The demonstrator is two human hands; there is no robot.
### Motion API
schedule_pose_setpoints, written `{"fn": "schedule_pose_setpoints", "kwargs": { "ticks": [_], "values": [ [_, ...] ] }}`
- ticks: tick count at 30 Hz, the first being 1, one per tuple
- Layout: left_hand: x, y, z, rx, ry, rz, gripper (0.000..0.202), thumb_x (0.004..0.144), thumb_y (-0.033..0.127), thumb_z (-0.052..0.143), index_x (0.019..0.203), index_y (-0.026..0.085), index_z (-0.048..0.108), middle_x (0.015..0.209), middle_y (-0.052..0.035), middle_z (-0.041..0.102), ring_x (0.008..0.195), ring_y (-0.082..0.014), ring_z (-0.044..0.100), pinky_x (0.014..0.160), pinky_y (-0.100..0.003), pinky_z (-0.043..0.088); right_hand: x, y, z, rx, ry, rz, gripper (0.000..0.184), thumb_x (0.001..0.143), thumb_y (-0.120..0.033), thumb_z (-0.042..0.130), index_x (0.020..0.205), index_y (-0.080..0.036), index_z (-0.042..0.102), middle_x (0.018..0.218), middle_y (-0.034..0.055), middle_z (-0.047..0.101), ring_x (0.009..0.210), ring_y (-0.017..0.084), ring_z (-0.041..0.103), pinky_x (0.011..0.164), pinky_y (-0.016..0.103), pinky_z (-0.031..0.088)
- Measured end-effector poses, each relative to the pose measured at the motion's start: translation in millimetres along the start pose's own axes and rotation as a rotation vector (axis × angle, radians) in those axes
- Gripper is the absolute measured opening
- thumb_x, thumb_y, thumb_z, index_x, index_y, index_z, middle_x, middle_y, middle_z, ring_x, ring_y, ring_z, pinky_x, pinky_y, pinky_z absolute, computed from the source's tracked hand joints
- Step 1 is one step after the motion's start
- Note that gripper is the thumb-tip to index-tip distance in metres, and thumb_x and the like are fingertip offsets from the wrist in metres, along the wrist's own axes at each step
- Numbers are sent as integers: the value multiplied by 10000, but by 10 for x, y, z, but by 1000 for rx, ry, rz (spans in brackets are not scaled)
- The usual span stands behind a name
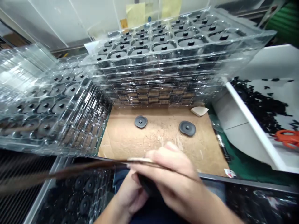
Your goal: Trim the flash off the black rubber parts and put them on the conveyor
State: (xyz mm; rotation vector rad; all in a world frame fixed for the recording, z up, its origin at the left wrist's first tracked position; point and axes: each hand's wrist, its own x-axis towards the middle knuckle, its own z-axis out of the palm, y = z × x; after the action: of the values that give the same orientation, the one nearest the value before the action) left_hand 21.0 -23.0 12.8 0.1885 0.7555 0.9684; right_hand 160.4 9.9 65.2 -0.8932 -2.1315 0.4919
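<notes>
Two hands (130, 194) (170, 174), one stick (93, 165), one part (147, 186), two discs (140, 121) (187, 128).

Small black round part (146, 186) sits cupped in my left hand (130, 194), with the thin, blurry brownish stick (93, 165) in my right hand (169, 174) lying flat across it.

Head view, steeply down, close

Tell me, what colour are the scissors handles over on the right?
Orange; the scissors handles show best in the head view, far right.
</notes>
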Motion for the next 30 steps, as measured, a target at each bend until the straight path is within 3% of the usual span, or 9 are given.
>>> {"fn": "schedule_pose_setpoints", "kwargs": {
  "ticks": [3,8,14,17,19,21,24,28,30],
  "values": [
    [15,70,-1,-27,-38,106,507,548,294,778,1029,205,645,983,-43,697,878,-192,631,808,-281,490,-114,26,-75,28,-60,236,231,886,-195,431,1011,-222,623,754,8,654,623,135,556,599,268,397],
    [-3,169,15,-38,-50,151,509,517,284,791,1006,251,655,1039,-36,687,900,-243,649,748,-291,530,-499,86,-115,608,-370,344,203,872,-360,482,881,-284,670,715,-28,679,666,117,634,619,194,490],
    [20,158,149,5,10,167,495,483,240,809,959,218,673,980,-46,695,875,-222,653,769,-263,513,-599,214,-114,306,-120,588,206,841,-289,540,1021,-319,634,996,-36,684,876,154,655,723,205,537],
    [25,100,129,-8,-8,151,513,506,280,798,996,223,655,1009,-52,688,885,-210,647,768,-257,510,-423,83,-101,134,162,475,289,853,-234,509,1129,-308,554,1045,-25,659,868,144,642,712,199,527],
    [13,75,87,26,10,124,501,538,260,784,1018,220,644,1019,-56,686,924,-210,633,812,-266,492,-295,-39,-37,55,226,294,313,853,-175,478,1157,-224,535,1012,31,662,843,161,629,727,255,510],
    [-3,68,49,51,36,123,489,548,242,779,1017,223,643,1016,-54,686,949,-220,621,862,-296,468,-190,-124,39,40,122,154,282,848,-126,450,1104,-160,565,917,52,676,789,162,620,730,292,486],
    [-15,66,56,33,59,160,502,508,246,799,988,248,653,1004,-28,686,918,-219,629,829,-298,481,-79,-151,112,71,-87,189,249,856,-104,405,968,-182,613,793,13,675,675,135,604,662,280,464],
    [-9,65,143,22,67,20,418,552,251,776,954,206,671,943,-44,698,934,-211,617,822,-268,478,-33,-132,137,-34,61,155,258,861,-134,390,1016,-129,596,817,62,673,703,172,598,658,321,433],
    [-12,85,135,-10,58,-38,367,567,214,766,923,200,680,912,-37,705,905,-183,626,801,-236,483,-81,-137,93,-5,49,116,265,883,-149,370,1040,-140,584,828,53,671,731,164,597,681,311,426]
  ]
}}
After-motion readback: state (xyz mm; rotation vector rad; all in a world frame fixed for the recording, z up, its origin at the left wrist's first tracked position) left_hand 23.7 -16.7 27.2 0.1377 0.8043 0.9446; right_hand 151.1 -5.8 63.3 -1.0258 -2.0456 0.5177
